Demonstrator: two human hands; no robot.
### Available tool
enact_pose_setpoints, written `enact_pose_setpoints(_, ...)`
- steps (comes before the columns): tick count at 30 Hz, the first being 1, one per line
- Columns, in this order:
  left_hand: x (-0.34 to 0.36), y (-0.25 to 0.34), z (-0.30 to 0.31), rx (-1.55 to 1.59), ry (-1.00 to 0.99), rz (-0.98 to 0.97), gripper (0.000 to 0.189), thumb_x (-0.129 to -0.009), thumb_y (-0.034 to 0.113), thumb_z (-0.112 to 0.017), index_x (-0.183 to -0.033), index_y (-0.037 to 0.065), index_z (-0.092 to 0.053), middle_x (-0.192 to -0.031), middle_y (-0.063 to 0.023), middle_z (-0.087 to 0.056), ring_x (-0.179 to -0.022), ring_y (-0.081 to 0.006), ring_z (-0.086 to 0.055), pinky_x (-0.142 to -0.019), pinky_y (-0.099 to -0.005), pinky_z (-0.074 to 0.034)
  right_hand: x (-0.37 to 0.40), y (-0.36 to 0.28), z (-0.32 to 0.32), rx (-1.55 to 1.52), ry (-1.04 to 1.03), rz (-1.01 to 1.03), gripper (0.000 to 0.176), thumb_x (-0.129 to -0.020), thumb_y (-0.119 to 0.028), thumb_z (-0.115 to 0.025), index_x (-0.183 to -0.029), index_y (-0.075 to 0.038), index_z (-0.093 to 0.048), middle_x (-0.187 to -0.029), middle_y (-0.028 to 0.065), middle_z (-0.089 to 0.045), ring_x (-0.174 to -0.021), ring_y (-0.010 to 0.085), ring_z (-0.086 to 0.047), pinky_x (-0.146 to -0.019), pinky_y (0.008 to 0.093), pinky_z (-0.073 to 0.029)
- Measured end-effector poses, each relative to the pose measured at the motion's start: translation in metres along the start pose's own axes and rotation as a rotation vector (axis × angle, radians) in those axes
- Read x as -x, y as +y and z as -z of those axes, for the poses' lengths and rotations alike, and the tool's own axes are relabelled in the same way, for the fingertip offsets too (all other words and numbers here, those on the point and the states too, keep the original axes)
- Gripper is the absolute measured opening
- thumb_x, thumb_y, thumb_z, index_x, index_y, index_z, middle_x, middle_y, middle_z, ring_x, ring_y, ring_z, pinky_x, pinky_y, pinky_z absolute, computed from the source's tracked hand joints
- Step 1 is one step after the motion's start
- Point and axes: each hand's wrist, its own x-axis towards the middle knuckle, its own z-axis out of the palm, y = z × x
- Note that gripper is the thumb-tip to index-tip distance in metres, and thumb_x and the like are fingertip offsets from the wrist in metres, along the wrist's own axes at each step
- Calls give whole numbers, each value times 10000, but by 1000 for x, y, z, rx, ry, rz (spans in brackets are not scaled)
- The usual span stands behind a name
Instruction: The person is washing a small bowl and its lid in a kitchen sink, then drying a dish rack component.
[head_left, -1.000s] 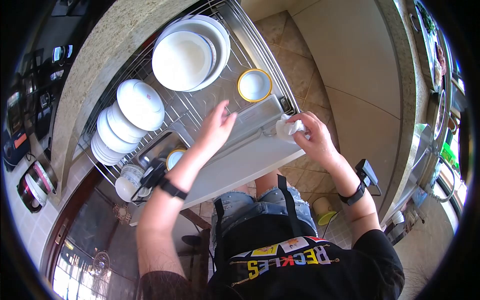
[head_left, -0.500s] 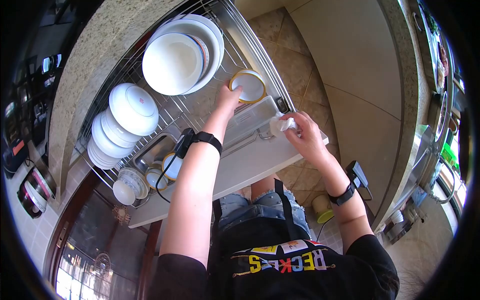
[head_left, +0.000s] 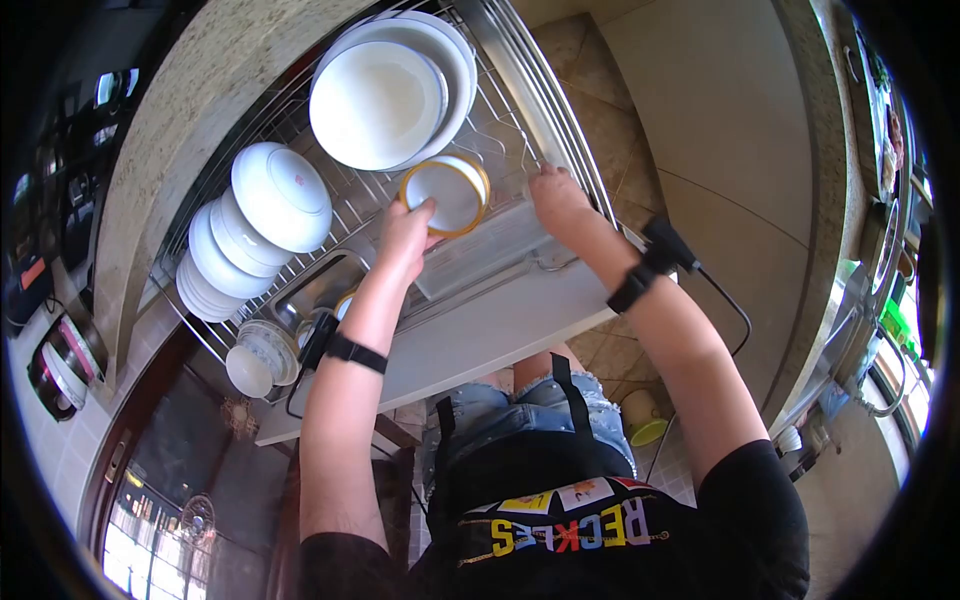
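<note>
My left hand grips a white bowl with a yellow rim, thumb over the near edge; a second rim shows behind it, so there may be two nested. It is held above the wire rack of a pulled-out drawer. My right hand is curled at the drawer's right rail, beside a clear plastic tray. Its fingertips are partly hidden, and no tissue can be made out in it now. Large white bowls lie nested at the back of the rack.
Tilted white plates and bowls stand along the rack's left side. Small bowls and a metal tray sit at the front left. The white drawer front lies before my legs. A stone counter edge runs at left.
My left hand has lifted the yellow-rimmed bowl and brought it left. My right hand has moved up and left to the rail; the white tissue it held no longer shows.
</note>
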Motion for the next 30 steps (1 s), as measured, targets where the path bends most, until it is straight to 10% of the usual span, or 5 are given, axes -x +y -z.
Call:
enact_pose_setpoints(7, 35, -4, 64, 70, 52, 45, 303, -873, 68, -457, -1167, -1, -437, -1112, -126, -528, -1009, -232, -553, -840, -386, -483, -4, -76, -31, -180, -245, 49, 159, -720, -44, -556, -846, -3, -644, -1011, 156, -575, -980, 281, -550, -847, 351, -466)
enact_pose_setpoints(12, 44, -8, 69, 141, 19, 37, 312, -875, 80, -466, -1181, 28, -439, -1121, -103, -525, -1018, -214, -547, -844, -375, -479, 25, -112, -64, -27, 4, 395, 447, -745, -43, -500, -1187, 8, -466, -1281, 141, -407, -1196, 276, -404, -946, 353, -399)
enact_pose_setpoints(17, 47, -13, 73, 140, 16, 21, 348, -867, 80, -466, -1209, 38, -419, -1114, -110, -526, -1005, -202, -553, -815, -361, -491, 29, -28, -42, 297, -169, 268, 670, -773, -9, -429, -1389, -75, -174, -1458, 126, -125, -1319, 264, -226, -988, 332, -367)
enact_pose_setpoints(22, 49, -19, 80, 103, 9, 48, 386, -865, 77, -464, -1244, 54, -393, -1140, -110, -514, -1040, -211, -535, -843, -387, -475, 11, -24, -17, 311, -93, 115, 211, -729, -72, -562, -940, -73, -571, -871, 32, -589, -889, 211, -589, -686, 313, -506)
enact_pose_setpoints(30, 45, -26, 71, 118, -9, 55, 393, -864, 92, -459, -1249, 51, -388, -1146, -109, -508, -1033, -212, -535, -847, -404, -468, 3, -43, -17, 55, 51, 278, 121, -662, -69, -597, -773, -110, -625, -853, 53, -604, -904, 238, -568, -762, 324, -477)
